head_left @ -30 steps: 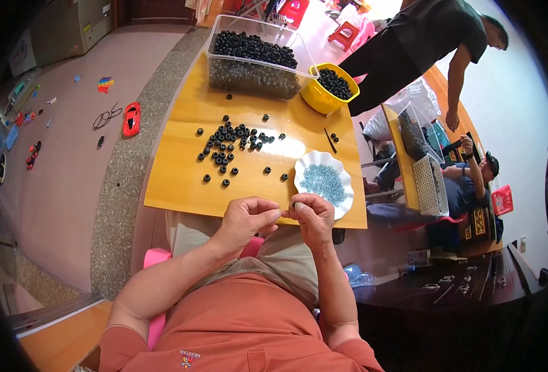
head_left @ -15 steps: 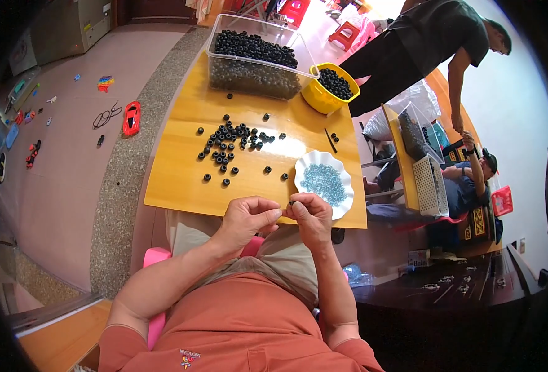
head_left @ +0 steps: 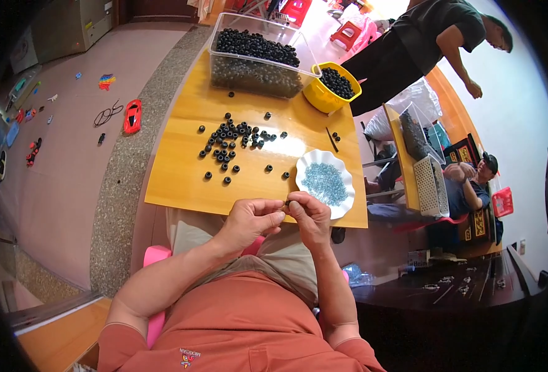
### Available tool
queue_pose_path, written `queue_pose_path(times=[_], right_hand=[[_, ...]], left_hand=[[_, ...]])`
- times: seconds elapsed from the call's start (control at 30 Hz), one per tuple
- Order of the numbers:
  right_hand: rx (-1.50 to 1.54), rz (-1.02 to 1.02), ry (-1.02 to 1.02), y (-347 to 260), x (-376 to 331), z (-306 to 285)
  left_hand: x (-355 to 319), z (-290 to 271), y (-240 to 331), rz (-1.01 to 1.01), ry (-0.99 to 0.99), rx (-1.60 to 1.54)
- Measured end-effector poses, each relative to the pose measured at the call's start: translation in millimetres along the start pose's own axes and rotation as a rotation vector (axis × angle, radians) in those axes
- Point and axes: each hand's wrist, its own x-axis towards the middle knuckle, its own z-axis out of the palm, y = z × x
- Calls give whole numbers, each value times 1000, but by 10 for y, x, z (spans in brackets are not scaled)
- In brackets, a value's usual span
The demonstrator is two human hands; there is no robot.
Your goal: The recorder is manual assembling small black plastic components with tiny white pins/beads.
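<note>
Just over the table's near edge my two hands meet, fingertips almost touching. My right hand [head_left: 312,219] is closed in a pinch on a small black part [head_left: 287,203], mostly covered by the fingers. Thumb and forefinger of my left hand [head_left: 249,222] are pressed together beside it; what they hold, if anything, is too small to make out. Close to my right hand stands a white scalloped dish [head_left: 346,197] with tiny pale-blue clear pieces [head_left: 323,181] in it. Beyond my hands, several small black parts with holes [head_left: 232,137] lie loose on the wooden table [head_left: 181,183].
A clear plastic bin [head_left: 265,77] full of black parts stands at the table's far side. Beside it is a yellow tub [head_left: 322,99] of the same parts. A thin dark stick [head_left: 331,139] lies to the right. One person [head_left: 410,46] stands there; another [head_left: 466,183] sits at a second table.
My hands have hardly moved and keep the same pinch. The standing person's hand has drawn away from the seated person's raised hand, which is now lowered.
</note>
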Motion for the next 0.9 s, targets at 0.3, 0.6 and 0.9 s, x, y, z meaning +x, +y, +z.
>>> queue_pose_path(times=[0.3, 0.6, 0.9], right_hand=[[-350, -295, 5, 44, 12, 87], [-167, -165, 90, 76, -3, 75], [82, 57, 154, 39, -15, 92]], left_hand=[[1, -10, -32, -40, -6, -82], [2, -10, 0, -38, 21, -98], [16, -35, 3, -53, 58, -89]])
